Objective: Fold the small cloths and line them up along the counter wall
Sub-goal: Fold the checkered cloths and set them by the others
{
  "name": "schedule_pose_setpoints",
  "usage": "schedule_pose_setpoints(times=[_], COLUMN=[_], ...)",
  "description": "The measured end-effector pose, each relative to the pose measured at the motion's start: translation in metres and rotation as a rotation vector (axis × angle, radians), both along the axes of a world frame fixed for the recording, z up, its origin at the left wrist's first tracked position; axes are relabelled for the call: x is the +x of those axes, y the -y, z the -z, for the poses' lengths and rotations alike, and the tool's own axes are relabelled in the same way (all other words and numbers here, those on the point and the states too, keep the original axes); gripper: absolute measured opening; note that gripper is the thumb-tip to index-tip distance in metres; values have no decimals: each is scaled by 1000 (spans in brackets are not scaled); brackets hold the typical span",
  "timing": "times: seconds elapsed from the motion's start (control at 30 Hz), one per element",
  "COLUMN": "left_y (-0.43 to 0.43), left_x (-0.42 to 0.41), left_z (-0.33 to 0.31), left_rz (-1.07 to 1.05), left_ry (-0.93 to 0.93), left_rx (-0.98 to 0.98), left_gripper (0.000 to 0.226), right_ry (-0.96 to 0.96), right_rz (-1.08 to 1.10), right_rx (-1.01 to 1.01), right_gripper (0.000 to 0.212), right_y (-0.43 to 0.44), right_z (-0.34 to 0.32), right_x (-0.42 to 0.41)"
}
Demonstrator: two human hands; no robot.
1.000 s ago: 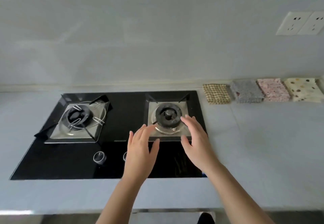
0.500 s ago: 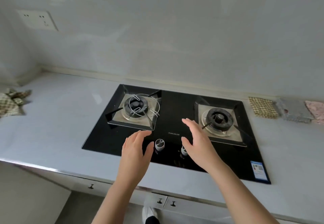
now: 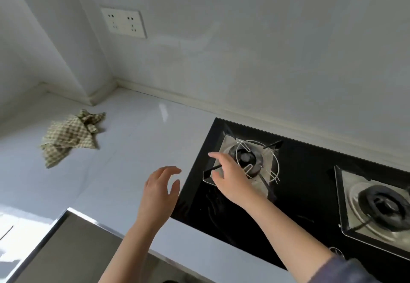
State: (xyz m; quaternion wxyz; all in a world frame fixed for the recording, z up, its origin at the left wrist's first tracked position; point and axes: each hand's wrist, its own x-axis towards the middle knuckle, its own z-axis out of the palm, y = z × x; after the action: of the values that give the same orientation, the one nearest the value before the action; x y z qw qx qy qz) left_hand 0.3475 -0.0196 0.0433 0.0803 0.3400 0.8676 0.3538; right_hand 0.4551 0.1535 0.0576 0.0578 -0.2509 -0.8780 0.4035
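The checked cloth [image 3: 71, 137] lies crumpled on the tabletop [image 3: 133, 160], still to be folded, well apart from the left hand [image 3: 158, 194] and right hand [image 3: 230, 178], both with fingers [image 3: 168, 169] slack and empty.

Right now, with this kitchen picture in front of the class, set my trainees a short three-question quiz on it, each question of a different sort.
1. True or false: the checked cloth lies neatly folded on the counter.
2. Fill in: the left hand holds ____.
3. Which is above the stove? A) the left hand B) the right hand C) the checked cloth

Key: 1 false, it is crumpled; 2 nothing; 3 B.
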Motion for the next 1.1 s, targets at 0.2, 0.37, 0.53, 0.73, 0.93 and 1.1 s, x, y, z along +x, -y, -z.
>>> schedule_pose_setpoints(times=[0.2, 0.37, 0.53, 0.73, 0.93, 1.1], left_y=[53, 94, 133, 144, 137, 127], left_x=[-149, -281, -376, -443, -462, -460], left_z=[31, 50, 67, 91, 91, 74], left_rz=[-1, -19, 48, 111, 148, 229], left_ry=[-112, -131, -355, -410, -331, -410], left_rx=[-128, -202, -405, -599, -529, -253], left_gripper=[24, 23, 33, 40, 31, 12], right_ry=[51, 107, 244, 373, 356, 316], right_rz=[-160, -167, -212, -199, -80, 52], right_rx=[86, 107, 21, 10, 86, 188], right_gripper=[46, 45, 44, 42, 42, 47], right_y=[27, 70, 128, 167, 187, 199], right_z=[10, 32, 61, 87, 98, 96], right_x=[-148, -267, -358, -411, -445, -463])
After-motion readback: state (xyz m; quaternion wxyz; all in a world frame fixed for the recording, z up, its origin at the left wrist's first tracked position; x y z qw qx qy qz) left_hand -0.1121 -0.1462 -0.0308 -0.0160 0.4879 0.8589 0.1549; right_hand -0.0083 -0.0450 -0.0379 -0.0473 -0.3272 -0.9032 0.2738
